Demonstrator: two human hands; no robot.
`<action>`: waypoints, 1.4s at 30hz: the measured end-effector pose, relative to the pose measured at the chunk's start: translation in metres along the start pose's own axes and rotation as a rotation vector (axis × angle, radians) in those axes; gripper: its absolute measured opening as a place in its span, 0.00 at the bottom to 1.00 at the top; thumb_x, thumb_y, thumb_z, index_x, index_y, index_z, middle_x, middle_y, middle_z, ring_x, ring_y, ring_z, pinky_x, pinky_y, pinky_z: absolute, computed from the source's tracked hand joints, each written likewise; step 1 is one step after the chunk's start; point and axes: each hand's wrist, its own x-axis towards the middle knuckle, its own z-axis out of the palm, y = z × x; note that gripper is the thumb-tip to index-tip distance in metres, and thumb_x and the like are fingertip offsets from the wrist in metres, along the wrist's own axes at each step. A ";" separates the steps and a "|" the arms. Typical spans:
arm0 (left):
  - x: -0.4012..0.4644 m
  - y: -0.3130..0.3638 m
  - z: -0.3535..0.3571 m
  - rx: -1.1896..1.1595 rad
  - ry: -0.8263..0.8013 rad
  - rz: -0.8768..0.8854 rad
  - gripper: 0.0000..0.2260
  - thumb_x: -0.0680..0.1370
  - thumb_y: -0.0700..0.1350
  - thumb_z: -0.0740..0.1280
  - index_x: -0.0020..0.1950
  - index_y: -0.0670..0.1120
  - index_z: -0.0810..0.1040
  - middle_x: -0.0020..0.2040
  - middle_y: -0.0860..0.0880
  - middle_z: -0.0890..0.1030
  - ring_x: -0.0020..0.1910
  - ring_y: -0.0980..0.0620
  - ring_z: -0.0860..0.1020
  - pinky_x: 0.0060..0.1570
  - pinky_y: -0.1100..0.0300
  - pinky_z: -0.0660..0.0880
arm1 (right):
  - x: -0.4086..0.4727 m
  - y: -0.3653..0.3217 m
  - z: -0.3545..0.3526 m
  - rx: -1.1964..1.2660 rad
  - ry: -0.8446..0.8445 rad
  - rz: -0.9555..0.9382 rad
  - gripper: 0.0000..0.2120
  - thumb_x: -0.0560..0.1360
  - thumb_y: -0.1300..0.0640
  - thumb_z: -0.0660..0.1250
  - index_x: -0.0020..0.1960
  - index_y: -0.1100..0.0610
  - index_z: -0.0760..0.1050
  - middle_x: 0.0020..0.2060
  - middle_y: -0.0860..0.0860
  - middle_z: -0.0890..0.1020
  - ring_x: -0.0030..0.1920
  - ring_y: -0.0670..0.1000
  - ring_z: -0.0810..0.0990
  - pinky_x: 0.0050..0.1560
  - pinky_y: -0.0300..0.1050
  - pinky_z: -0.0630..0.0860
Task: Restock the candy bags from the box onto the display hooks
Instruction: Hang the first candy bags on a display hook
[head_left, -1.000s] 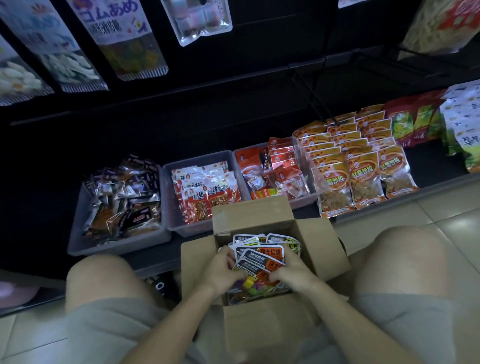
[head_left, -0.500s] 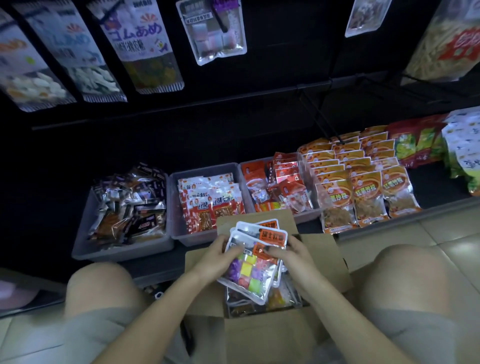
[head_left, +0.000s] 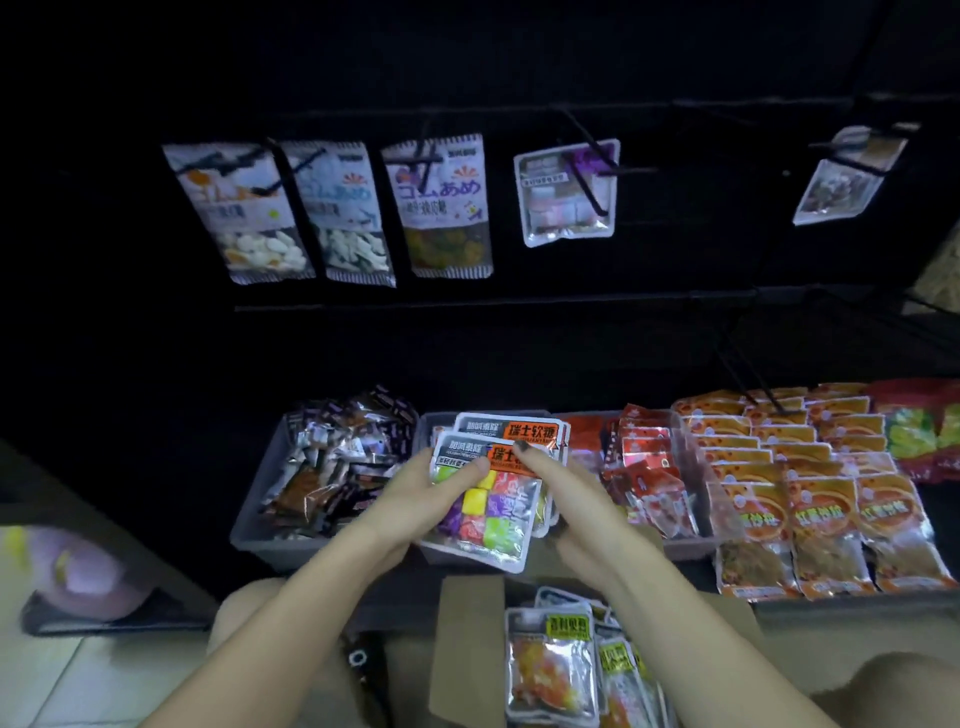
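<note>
Gripping a stack of candy bags (head_left: 485, 499) (colourful cubes inside), left hand (head_left: 421, 488) and right hand (head_left: 563, 493) above the box (head_left: 467, 649)

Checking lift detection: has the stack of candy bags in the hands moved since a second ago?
Yes. The stack of candy bags rose out of the cardboard box, now up in front of the grey bins.

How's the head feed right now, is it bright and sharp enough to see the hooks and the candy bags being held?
Head view: dim; the hooks barely separate from the black backboard. Held candy bags are lit and their print readable, with glare on the foil. Left hand and right hand look slightly soft. Wide-angle bending tilts the hanging bags toward the edges.
</note>
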 end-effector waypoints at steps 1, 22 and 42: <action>-0.003 0.007 -0.010 -0.010 -0.007 0.013 0.16 0.80 0.55 0.71 0.65 0.50 0.78 0.54 0.50 0.88 0.52 0.50 0.87 0.56 0.49 0.83 | 0.002 -0.006 0.009 -0.006 -0.040 0.002 0.13 0.81 0.54 0.71 0.63 0.57 0.82 0.56 0.58 0.87 0.57 0.59 0.87 0.62 0.60 0.81; -0.124 0.166 -0.221 -0.158 0.429 0.460 0.11 0.81 0.50 0.70 0.63 0.50 0.80 0.53 0.47 0.88 0.51 0.45 0.88 0.52 0.49 0.84 | -0.013 -0.161 0.270 -0.368 -0.373 -0.536 0.11 0.77 0.59 0.74 0.60 0.57 0.82 0.53 0.53 0.88 0.55 0.57 0.87 0.65 0.64 0.79; -0.115 0.224 -0.302 -0.206 0.674 0.668 0.07 0.80 0.51 0.72 0.57 0.52 0.82 0.50 0.50 0.89 0.48 0.48 0.88 0.57 0.44 0.83 | -0.006 -0.290 0.390 -0.558 -0.278 -0.988 0.10 0.79 0.67 0.65 0.52 0.53 0.77 0.51 0.53 0.86 0.53 0.53 0.86 0.55 0.52 0.82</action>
